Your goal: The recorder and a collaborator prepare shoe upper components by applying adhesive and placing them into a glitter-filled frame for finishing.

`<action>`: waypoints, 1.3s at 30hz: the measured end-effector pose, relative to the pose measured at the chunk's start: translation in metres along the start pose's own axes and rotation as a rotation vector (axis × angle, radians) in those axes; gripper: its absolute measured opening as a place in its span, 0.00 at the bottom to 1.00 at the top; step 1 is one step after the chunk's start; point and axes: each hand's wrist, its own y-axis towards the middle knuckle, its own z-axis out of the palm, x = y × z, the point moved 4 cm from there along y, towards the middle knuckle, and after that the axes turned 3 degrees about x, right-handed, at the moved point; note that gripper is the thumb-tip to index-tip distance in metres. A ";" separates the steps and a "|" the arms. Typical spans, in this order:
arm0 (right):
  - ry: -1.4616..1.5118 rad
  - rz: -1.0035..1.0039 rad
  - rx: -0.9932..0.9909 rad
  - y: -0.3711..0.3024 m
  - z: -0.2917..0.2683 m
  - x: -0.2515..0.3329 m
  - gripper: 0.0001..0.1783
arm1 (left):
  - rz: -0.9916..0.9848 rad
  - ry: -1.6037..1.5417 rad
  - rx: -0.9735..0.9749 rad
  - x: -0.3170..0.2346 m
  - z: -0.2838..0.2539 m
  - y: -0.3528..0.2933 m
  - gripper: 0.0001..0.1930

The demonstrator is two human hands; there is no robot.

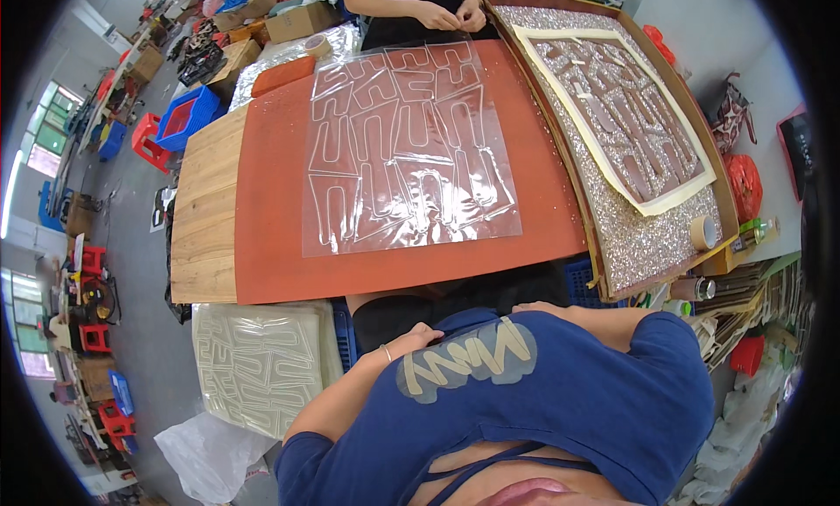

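Resting at the shirt (595,379), left hand (418,335) and right hand (541,308): clenched or relaxed, impossible to tell! The clear sheet (376,143) lies rippled on the red mat (547,191); one uneven tug could crease or skew it.

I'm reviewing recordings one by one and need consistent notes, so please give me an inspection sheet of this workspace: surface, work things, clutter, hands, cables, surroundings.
Surface: red mat, with a bare wooden panel along its left.
Work things: clear sheet with outlined shapes, lying on the mat; at right, a tray of glittery material holding a cream-edged template.
Clutter: tape roll in the tray's near corner; plastic bag at lower left.
Hands: left hand and right hand at the shirt front, off the sheet; grip unclear.
Cables: nothing seen around the sheet.
Surroundings: co-worker's hands opposite; blue crates and red stool beyond the left side.
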 end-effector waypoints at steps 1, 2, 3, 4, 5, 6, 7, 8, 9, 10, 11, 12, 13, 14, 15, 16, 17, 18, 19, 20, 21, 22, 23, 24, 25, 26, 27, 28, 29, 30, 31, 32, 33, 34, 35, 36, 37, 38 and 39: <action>-0.012 -0.005 -0.001 0.002 0.004 -0.002 0.15 | -0.235 -0.154 0.000 -0.009 -0.003 0.006 0.18; 0.025 0.035 0.038 0.005 0.012 -0.008 0.16 | -0.229 -0.153 -0.011 -0.012 -0.005 0.003 0.18; 0.061 0.070 0.075 0.006 0.018 -0.013 0.16 | -0.147 -0.026 -0.010 -0.017 -0.008 0.000 0.18; 0.050 0.063 0.072 0.001 0.023 -0.015 0.16 | -0.065 0.101 -0.007 -0.021 -0.010 -0.004 0.19; 0.197 -0.032 -0.102 -0.008 0.020 -0.012 0.17 | -0.080 0.132 -0.028 -0.023 -0.008 -0.015 0.22; 0.355 -0.112 -0.280 -0.023 0.015 -0.009 0.18 | -0.075 0.134 -0.038 -0.013 -0.004 -0.021 0.22; 0.337 0.149 -0.281 -0.050 0.022 -0.010 0.19 | 0.072 0.123 -0.131 -0.004 0.002 -0.030 0.23; 0.318 0.415 -0.287 -0.074 0.024 -0.010 0.19 | 0.225 0.115 -0.216 0.001 0.006 -0.034 0.24; 0.319 0.399 -0.280 -0.064 0.026 -0.022 0.19 | 0.212 0.116 -0.228 0.011 0.015 -0.036 0.24; 0.334 0.398 -0.286 -0.060 0.027 -0.023 0.19 | 0.225 0.070 -0.268 0.014 0.019 -0.037 0.25; 0.350 0.397 -0.292 -0.055 0.028 -0.023 0.19 | 0.238 0.024 -0.309 0.014 0.019 -0.037 0.26; 0.369 0.401 -0.296 -0.054 0.032 -0.023 0.19 | 0.235 0.027 -0.302 0.009 0.017 -0.034 0.26; 0.388 0.404 -0.300 -0.052 0.035 -0.023 0.19 | 0.256 0.055 -0.294 -0.001 0.014 -0.033 0.26; 0.407 0.405 -0.303 -0.049 0.038 -0.022 0.19 | 0.277 0.082 -0.287 -0.006 0.011 -0.033 0.26; 0.422 0.407 -0.304 -0.048 0.039 -0.024 0.20 | 0.261 0.039 -0.246 -0.005 0.010 -0.031 0.27; 0.436 0.408 -0.305 -0.046 0.040 -0.025 0.20 | 0.257 0.040 -0.246 -0.008 0.009 -0.033 0.27; 0.449 0.407 -0.303 -0.044 0.041 -0.027 0.20 | 0.277 0.058 -0.325 -0.015 0.006 -0.039 0.24; 0.461 0.407 -0.302 -0.041 0.042 -0.029 0.20 | 0.296 0.077 -0.404 -0.020 0.002 -0.043 0.20; 0.471 0.409 -0.302 -0.040 0.041 -0.032 0.20 | 0.296 0.077 -0.407 -0.015 0.001 -0.047 0.20; 0.481 0.410 -0.300 -0.039 0.040 -0.035 0.20 | 0.287 0.184 -0.561 -0.005 0.000 -0.061 0.15; 0.493 0.415 -0.301 -0.038 0.040 -0.038 0.20 | 0.279 0.292 -0.710 0.001 0.001 -0.078 0.11; 0.504 0.419 -0.301 -0.037 0.040 -0.040 0.20 | 0.063 0.205 -0.817 0.006 0.015 -0.105 0.06; 0.516 0.423 -0.300 -0.036 0.040 -0.043 0.20 | 0.062 0.203 -0.817 0.014 0.014 -0.100 0.06; 0.528 0.428 -0.299 -0.035 0.040 -0.045 0.20 | 0.056 0.177 -0.814 0.018 0.017 -0.104 0.06; 0.540 0.433 -0.297 -0.034 0.041 -0.047 0.20 | 0.050 0.151 -0.811 0.021 0.020 -0.108 0.06; 0.553 0.438 -0.295 -0.034 0.042 -0.050 0.20 | 0.044 0.125 -0.807 0.024 0.023 -0.112 0.06; 0.566 0.439 -0.289 -0.031 0.043 -0.050 0.20 | 0.033 0.099 -0.806 0.028 0.026 -0.116 0.05; 0.580 0.440 -0.284 -0.029 0.045 -0.051 0.20 | 0.022 0.074 -0.803 0.031 0.030 -0.120 0.05; 0.595 0.443 -0.280 -0.027 0.046 -0.051 0.20 | 0.012 0.048 -0.800 0.035 0.033 -0.124 0.05; 0.608 0.446 -0.276 -0.025 0.048 -0.051 0.20 | 0.002 0.022 -0.797 0.038 0.036 -0.128 0.05; 0.622 0.450 -0.272 -0.024 0.050 -0.051 0.20 | -0.006 -0.004 -0.793 0.041 0.039 -0.132 0.05; 0.636 0.455 -0.269 -0.023 0.052 -0.051 0.20 | -0.014 -0.030 -0.788 0.045 0.043 -0.136 0.05; 0.647 0.462 -0.263 -0.025 0.053 -0.052 0.20 | -0.021 -0.061 -0.785 0.047 0.048 -0.137 0.05; 0.658 0.469 -0.258 -0.026 0.054 -0.053 0.20 | -0.029 -0.091 -0.781 0.049 0.053 -0.139 0.05; 0.669 0.477 -0.253 -0.028 0.055 -0.054 0.20 | -0.035 -0.121 -0.777 0.051 0.058 -0.140 0.05; 0.681 0.485 -0.249 -0.030 0.056 -0.055 0.20 | -0.042 -0.150 -0.772 0.053 0.064 -0.141 0.05; 0.693 0.493 -0.245 -0.032 0.057 -0.057 0.20 | -0.049 -0.179 -0.766 0.055 0.069 -0.142 0.05; 0.707 0.499 -0.245 -0.033 0.059 -0.057 0.20 | -0.055 -0.204 -0.760 0.057 0.072 -0.144 0.05; 0.722 0.505 -0.243 -0.034 0.061 -0.057 0.20 | -0.063 -0.229 -0.752 0.060 0.075 -0.147 0.05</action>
